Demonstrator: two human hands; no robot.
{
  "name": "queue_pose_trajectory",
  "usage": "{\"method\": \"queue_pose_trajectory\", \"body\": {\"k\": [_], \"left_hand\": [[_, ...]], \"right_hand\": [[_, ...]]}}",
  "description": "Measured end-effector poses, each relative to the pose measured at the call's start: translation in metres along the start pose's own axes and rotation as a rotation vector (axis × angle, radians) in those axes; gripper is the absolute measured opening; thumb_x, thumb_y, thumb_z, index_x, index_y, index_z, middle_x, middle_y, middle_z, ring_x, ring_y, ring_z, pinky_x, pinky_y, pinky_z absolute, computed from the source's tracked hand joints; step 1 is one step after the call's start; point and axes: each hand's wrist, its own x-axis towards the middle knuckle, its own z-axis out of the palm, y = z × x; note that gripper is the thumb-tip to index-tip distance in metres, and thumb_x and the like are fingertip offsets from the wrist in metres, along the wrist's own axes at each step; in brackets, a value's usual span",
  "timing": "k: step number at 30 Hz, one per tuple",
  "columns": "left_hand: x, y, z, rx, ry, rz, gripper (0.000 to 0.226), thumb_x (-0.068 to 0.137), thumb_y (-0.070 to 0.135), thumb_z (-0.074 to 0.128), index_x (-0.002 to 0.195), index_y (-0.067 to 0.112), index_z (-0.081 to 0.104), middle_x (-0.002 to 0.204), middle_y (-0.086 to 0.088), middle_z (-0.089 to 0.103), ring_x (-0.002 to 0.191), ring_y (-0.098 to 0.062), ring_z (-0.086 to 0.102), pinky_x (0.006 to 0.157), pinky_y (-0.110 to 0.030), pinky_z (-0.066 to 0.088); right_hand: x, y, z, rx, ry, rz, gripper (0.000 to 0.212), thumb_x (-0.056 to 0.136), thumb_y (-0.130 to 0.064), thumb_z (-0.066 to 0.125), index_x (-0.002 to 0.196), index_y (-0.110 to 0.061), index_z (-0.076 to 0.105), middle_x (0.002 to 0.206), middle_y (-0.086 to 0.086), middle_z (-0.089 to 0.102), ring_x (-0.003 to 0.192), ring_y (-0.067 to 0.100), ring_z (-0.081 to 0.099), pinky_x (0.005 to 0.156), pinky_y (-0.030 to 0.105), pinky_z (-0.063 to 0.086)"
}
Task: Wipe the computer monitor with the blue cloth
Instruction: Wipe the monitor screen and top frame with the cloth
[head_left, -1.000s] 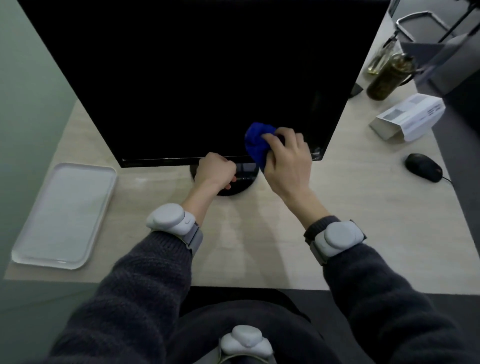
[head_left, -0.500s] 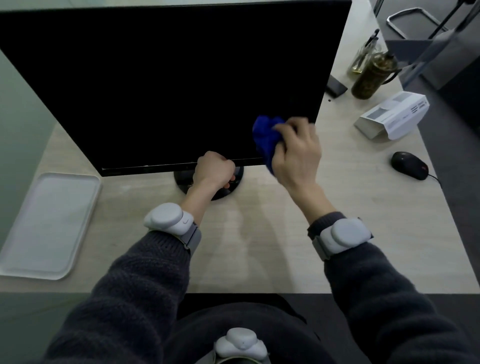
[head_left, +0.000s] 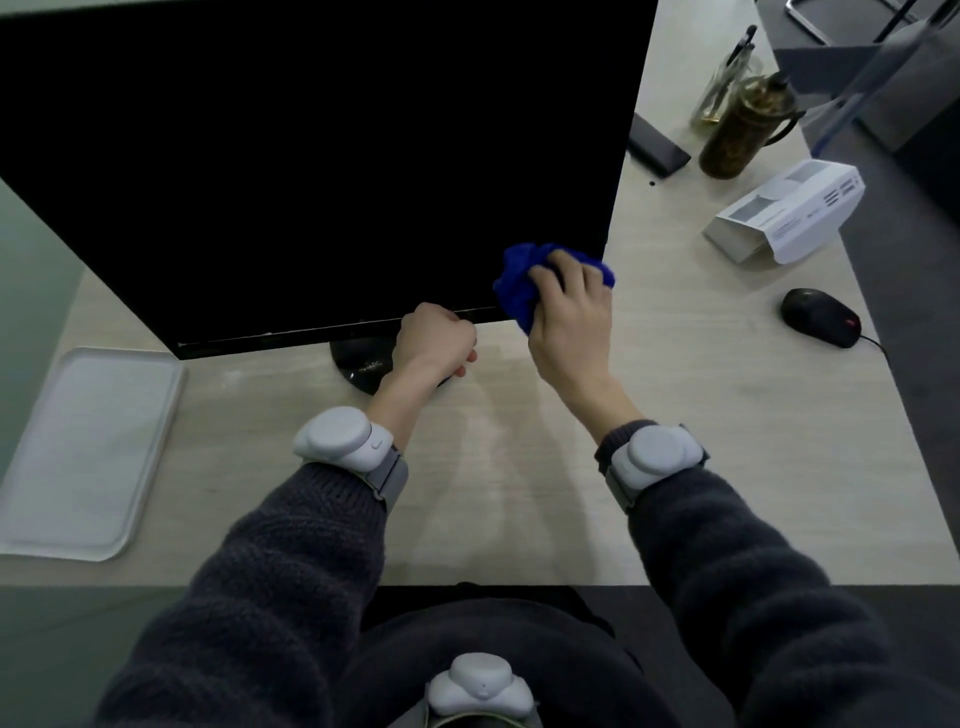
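The right hand (head_left: 569, 317) slid the blue cloth (head_left: 519, 286) rightward along the monitor (head_left: 311, 156).

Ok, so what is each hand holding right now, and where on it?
The right hand holds the bunched blue cloth by its middle, against the monitor near its lower right corner. The left hand grips the monitor's bottom edge.
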Motion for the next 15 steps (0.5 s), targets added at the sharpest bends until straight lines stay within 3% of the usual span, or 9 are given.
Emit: {"method": "queue_pose_trajectory", "body": {"k": [3,6,11,15], "left_hand": [[0.0,-0.004,0.002,0.006,-0.006,0.015,0.021,0.079,0.023,0.051,0.065,0.018,0.065,0.058,0.003,0.067,0.051,-0.017,0.066,0.062,-0.037,0.06],[0.004,-0.006,0.001,0.011,-0.011,0.003,0.02,0.073,0.023,0.051,0.062,0.018,0.067,0.056,0.001,0.068,0.051,-0.018,0.066,0.06,-0.036,0.06],[0.007,-0.001,0.008,-0.008,-0.028,-0.037,0.022,0.078,0.024,0.05,0.068,0.015,0.067,0.05,0.007,0.066,0.041,-0.01,0.062,0.05,-0.026,0.055],[0.008,0.014,0.02,-0.246,-0.082,-0.2,0.027,0.088,0.021,0.048,0.099,0.004,0.065,0.066,-0.002,0.068,0.048,-0.015,0.063,0.044,-0.021,0.05]], "right_hand": [[-0.029,0.0,0.008,0.004,-0.167,0.071,0.027,0.08,-0.001,0.061,0.106,-0.003,0.065,0.12,0.016,0.061,0.09,0.038,0.055,0.071,0.046,0.046],[-0.023,-0.002,0.0,0.049,-0.179,0.098,0.026,0.078,0.0,0.057,0.102,-0.003,0.066,0.113,0.016,0.063,0.087,0.037,0.055,0.068,0.044,0.045],[0.023,-0.006,-0.038,0.158,0.103,0.107,0.028,0.074,-0.001,0.051,0.097,-0.002,0.066,0.105,0.015,0.063,0.084,0.035,0.054,0.068,0.038,0.04],[0.061,-0.009,-0.06,0.22,0.349,0.087,0.029,0.079,0.002,0.05,0.102,-0.001,0.066,0.111,0.016,0.061,0.093,0.026,0.047,0.074,0.039,0.042]]}}
